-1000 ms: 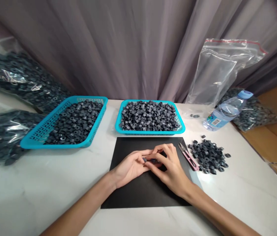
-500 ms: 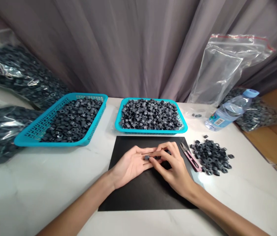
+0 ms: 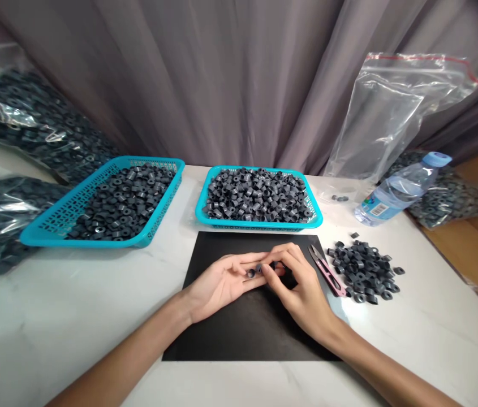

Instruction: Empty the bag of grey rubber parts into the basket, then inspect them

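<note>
Both forearms come in from the near edge of the table and meet over the black mat. The left hand lies palm up, its fingers loosely half open, with a couple of small dark grey rings resting on the fingertips. The right hand curls over from the right, thumb and forefinger closed in a pinch on one of those rings, the other fingers tucked behind.

To work a piece this small well, it seems best to keep the left hand low and steady over the mat as a cradle, so a ring that slips lands on the dark sheet, not among the heaps. The right pinch should take one ring only, by its outer wall, and turn it so that the hole can be seen.

Just right of the right hand lie pink thread snips, and beyond them a loose pile of rings. Farther back stand two blue baskets, both holding the same rings. Behind those are a water bottle on its side, a clear bag, filled bags at the left and a grey curtain.
</note>
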### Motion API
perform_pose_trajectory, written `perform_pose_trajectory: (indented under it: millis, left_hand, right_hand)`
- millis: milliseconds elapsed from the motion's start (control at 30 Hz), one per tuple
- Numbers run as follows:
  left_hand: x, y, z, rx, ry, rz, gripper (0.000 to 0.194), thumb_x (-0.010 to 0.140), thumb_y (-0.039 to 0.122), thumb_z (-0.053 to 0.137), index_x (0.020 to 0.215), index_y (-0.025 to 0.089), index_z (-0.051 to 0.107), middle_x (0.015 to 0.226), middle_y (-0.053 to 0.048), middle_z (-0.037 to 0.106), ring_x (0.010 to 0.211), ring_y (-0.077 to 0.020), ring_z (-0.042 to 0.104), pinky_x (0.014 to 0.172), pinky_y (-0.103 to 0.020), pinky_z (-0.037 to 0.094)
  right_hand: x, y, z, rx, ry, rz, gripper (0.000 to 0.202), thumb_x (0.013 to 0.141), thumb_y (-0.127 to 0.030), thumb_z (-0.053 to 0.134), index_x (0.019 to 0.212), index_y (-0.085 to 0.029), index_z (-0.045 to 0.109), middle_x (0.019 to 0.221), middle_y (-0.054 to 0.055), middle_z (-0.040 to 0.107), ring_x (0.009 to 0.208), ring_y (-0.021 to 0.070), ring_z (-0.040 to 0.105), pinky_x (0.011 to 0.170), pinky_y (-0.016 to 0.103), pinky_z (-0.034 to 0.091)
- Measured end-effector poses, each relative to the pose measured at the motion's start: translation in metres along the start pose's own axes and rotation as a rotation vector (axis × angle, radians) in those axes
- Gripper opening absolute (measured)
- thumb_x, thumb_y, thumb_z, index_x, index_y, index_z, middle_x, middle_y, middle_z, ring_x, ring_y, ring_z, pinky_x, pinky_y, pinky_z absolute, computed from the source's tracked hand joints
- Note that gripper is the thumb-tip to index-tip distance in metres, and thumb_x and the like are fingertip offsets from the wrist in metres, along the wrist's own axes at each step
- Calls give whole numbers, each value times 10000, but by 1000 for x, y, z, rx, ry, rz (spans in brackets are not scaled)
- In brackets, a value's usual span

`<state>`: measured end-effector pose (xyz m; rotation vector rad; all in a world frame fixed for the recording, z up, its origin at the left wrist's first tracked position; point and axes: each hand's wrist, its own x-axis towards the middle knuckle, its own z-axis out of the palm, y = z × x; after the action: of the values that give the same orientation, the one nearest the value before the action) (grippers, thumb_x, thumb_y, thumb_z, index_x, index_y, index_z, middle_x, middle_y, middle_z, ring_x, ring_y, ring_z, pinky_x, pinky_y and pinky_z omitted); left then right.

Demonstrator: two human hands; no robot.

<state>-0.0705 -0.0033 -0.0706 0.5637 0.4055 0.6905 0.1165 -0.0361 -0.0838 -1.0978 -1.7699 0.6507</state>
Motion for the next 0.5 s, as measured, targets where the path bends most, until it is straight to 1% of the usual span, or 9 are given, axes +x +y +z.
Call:
perform_pose_trajectory:
  millis: [100,200,267,367,500]
  left_hand:
    - [-1,1,-1,-76,-3,-34,530,840,104,411,1283,-59,652,1303,-233,694,1349,-326,565,1254,-500,239]
    - [-1,1,0,-100,50,-53,520,905,162,401,1312,-84,613,1308,-251,681,1354,-329,554,1244,-500,266]
    - [0,1,2,-105,94,-54,500,949,192,394,1298,-90,615,1320,-258,670,1337,-329,564,1231,-496,297]
    - [1,1,5,-88,135,-57,470,1007,244,401,1267,-65,642,1295,-250,683,1289,-322,598,1214,-498,326]
    - [1,0,7,-64,127,-57,429,1037,278,426,1190,-16,698,1206,-228,719,1215,-304,647,1192,-491,352]
  right_hand:
    - [0,-1,-1,12,33,9,91,1017,-247,554,969,-225,628,1004,68,615,944,214,577,780,347,494]
    - [-1,-1,-2,30,63,10,69,1011,-236,572,975,-227,631,1008,62,625,967,214,584,834,363,492]
    - [-2,-1,-3,33,70,6,61,1006,-229,582,985,-228,639,1010,59,631,966,211,588,852,369,491]
    - [-2,-1,-4,8,55,-6,75,1002,-228,590,1002,-232,665,1017,62,643,966,216,594,860,382,495]
    - [-2,-2,-4,-34,26,-35,157,998,-238,595,1107,-258,706,1046,69,660,964,227,605,838,391,520]
